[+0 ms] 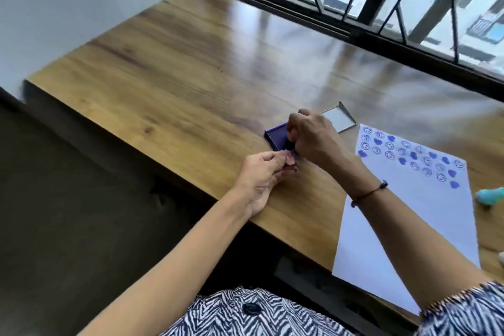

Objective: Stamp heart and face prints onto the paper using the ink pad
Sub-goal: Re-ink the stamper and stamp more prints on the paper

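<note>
The right hand (313,136) is closed over a hidden stamp, pressed on the ink pad (275,135); the left hand (261,172) pinches the pad's near edge. The paper (409,226) lies right

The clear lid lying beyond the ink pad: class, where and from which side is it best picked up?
Probably by its thin raised rim, on the right edge nearest the paper. The clear lid lies flat on the table with its rim upward, and the right hand covers its left side, so a pinch grip from the right looks easiest.
</note>
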Tool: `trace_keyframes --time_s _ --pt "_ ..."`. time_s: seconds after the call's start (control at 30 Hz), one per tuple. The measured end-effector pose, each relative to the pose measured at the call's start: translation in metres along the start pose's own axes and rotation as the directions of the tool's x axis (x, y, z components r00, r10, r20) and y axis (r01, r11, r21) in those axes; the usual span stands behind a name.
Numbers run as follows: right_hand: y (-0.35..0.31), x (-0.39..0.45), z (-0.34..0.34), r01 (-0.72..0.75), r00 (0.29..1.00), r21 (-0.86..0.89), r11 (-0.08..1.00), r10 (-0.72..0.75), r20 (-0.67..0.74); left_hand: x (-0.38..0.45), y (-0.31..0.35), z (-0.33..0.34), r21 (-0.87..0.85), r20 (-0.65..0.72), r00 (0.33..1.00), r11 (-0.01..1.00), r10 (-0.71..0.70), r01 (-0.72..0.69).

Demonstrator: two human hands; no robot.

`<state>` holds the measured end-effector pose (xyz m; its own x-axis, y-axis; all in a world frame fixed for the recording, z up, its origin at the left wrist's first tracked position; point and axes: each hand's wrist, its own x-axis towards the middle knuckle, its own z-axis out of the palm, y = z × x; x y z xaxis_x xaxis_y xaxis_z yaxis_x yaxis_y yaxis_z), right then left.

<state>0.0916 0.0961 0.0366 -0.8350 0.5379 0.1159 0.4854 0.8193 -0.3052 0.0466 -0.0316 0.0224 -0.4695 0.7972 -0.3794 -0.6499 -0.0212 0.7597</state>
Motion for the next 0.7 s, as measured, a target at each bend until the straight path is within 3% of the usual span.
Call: trace_keyframes --time_s 0.13,0.3,0.53,0.6,0.7 --pt "0.001 0.005 -0.002 0.037 0.998 0.022 0.999 -0.039 0.057 0.000 -0.001 0.001 0.007 -0.014 1.000 1.000 -0.006 0.006" --pt "0.002 0.002 0.002 -0.005 0.999 0.112 0.994 0.008 -0.031 -0.003 0.001 -0.001 0.041 0.043 0.999 0.999 -0.006 0.004" --pt "-0.005 -0.002 -0.004 -0.086 0.996 0.094 0.992 0.085 0.022 -0.003 -0.003 0.011 0.116 0.064 0.998 0.993 0.010 -0.017" --pt "-0.002 -0.008 -0.012 -0.129 0.991 0.172 0.977 0.131 0.004 -0.003 -0.007 0.023 0.125 0.103 0.994 0.992 0.018 -0.031" --pt "0.018 -0.026 -0.036 -0.246 0.925 0.424 0.872 0.341 -0.165 -0.002 -0.016 0.045 0.131 0.188 0.982 0.991 0.012 -0.038"
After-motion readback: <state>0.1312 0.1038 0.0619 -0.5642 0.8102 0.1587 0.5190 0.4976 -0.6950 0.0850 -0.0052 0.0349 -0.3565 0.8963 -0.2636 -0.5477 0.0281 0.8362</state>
